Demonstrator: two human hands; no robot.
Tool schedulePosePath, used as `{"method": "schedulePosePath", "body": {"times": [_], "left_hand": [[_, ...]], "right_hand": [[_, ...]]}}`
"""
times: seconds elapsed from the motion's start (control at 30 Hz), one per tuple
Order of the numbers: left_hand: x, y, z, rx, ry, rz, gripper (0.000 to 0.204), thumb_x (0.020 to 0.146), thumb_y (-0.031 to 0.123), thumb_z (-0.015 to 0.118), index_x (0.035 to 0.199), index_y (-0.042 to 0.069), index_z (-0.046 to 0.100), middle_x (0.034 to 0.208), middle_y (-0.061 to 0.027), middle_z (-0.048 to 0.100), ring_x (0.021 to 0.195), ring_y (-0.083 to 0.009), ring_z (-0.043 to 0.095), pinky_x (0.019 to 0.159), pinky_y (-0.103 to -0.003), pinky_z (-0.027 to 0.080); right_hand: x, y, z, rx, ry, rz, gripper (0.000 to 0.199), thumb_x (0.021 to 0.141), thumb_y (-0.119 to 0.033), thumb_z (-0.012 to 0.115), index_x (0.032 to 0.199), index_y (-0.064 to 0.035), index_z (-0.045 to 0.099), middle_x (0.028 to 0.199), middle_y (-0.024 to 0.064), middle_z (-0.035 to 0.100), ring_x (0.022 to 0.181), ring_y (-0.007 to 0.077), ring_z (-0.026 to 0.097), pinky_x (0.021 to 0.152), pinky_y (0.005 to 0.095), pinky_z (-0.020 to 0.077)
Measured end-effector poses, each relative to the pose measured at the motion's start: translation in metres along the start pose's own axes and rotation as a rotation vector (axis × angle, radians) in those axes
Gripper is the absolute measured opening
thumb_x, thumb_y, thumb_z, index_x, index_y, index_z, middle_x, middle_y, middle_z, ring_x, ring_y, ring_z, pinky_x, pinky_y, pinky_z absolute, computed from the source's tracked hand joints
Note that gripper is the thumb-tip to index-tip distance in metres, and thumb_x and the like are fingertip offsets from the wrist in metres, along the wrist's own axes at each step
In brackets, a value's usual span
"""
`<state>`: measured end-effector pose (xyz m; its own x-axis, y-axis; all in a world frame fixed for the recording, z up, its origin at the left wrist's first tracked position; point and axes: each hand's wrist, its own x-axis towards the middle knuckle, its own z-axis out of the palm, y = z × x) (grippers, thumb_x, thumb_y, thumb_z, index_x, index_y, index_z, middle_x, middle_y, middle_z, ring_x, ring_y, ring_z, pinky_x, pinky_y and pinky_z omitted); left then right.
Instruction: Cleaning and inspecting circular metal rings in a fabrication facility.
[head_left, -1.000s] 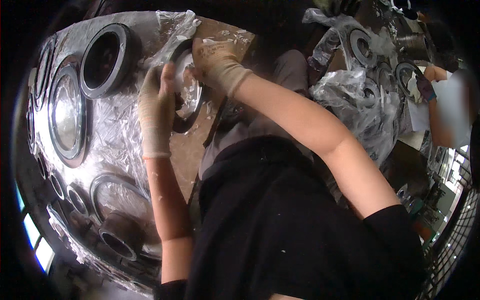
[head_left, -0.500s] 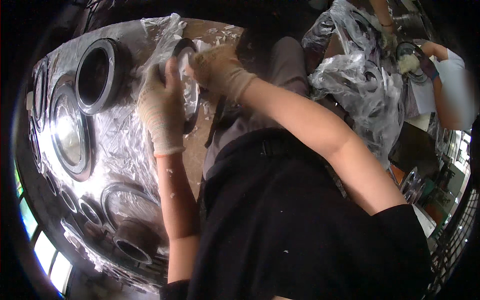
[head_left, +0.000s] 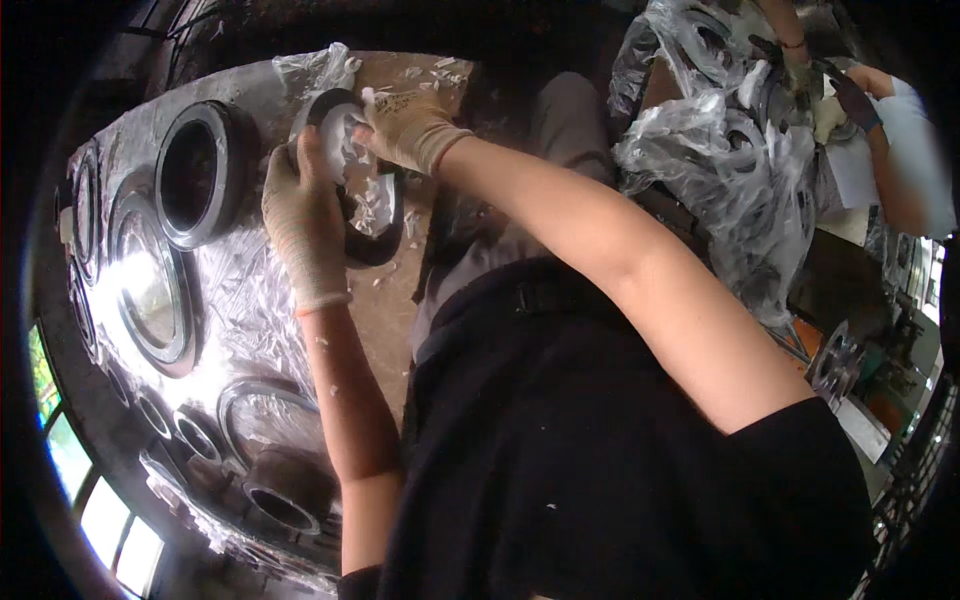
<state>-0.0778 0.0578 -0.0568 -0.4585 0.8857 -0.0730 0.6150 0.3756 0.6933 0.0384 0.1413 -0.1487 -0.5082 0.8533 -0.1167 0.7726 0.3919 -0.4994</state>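
"Start at the far left. What's there?"

"Bright window panes (head_left: 105, 525), then the counter (head_left: 375, 315), part of it covered by a shiny plastic sheet (head_left: 245, 290). A wide ring (head_left: 180, 345) sits on that side, with a thick ring (head_left: 222, 185) above it and a short tube (head_left: 297, 472) lower down."

"And the left hand?"

"The left hand (head_left: 305, 225), in a pale knit glove, holds the left side of a black ring (head_left: 380, 245). Its thumb points up along the edge; the other fingertips are hidden."

"Where's that ring exactly?"

"At the counter's right edge, between the two hands, with white scraps (head_left: 372, 212) in its opening."

"The right hand?"

"The right hand (head_left: 408, 125) is gloved too, curled at the ring's upper right, thumb toward the opening. I can't tell whether it pinches anything."

"Farther right?"

"Crumpled clear plastic (head_left: 735, 190) lies over more rings, well apart from the counter. Beyond it is a co-worker's dark-gloved hand (head_left: 852, 100), just beside a pale wad (head_left: 828, 118)."
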Motion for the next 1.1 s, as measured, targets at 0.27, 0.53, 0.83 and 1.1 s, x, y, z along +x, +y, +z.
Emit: {"method": "schedulePosePath", "body": {"times": [0.27,0.53,0.83,1.1], "left_hand": [[0.002,0.013,-0.005,0.065,0.021,-0.044,0.053,0.097,0.049,0.047,0.103,-0.001,0.064,0.096,-0.0243,0.066,0.093,-0.0427,0.063,0.083,-0.046,0.046],[-0.003,0.009,-0.004,0.115,0.076,0.042,0.052,0.097,0.049,0.046,0.104,0.000,0.064,0.096,-0.0241,0.067,0.094,-0.0432,0.062,0.083,-0.048,0.046],[-0.005,0.007,-0.003,-0.019,0.013,0.080,0.048,0.096,0.045,0.051,0.109,0.001,0.065,0.103,-0.0206,0.066,0.100,-0.0353,0.062,0.087,-0.041,0.045],[0.020,-0.024,-0.001,-0.435,-0.101,0.042,0.049,0.096,0.040,0.055,0.118,-0.004,0.063,0.108,-0.0114,0.067,0.100,-0.0187,0.060,0.090,-0.031,0.045]], "right_hand": [[-0.064,-0.015,-0.022,0.008,-0.163,-0.320,0.036,0.095,-0.044,0.048,0.093,-0.0126,0.066,0.082,0.0120,0.069,0.082,0.0325,0.068,0.077,0.0443,0.0512],[-0.109,-0.007,-0.083,-0.041,-0.339,-0.701,0.029,0.091,-0.041,0.056,0.086,-0.0136,0.064,0.069,0.0105,0.063,0.071,0.0336,0.064,0.068,0.0441,0.0503],[-0.146,0.062,-0.130,-0.228,-0.441,-0.634,0.034,0.090,-0.044,0.057,0.083,-0.0115,0.065,0.066,0.0098,0.062,0.068,0.0314,0.063,0.067,0.0418,0.0483],[-0.168,0.113,-0.163,-0.427,-0.554,-0.383,0.038,0.093,-0.046,0.051,0.089,-0.0114,0.065,0.082,0.0135,0.068,0.085,0.0334,0.067,0.077,0.0448,0.0511]]}}
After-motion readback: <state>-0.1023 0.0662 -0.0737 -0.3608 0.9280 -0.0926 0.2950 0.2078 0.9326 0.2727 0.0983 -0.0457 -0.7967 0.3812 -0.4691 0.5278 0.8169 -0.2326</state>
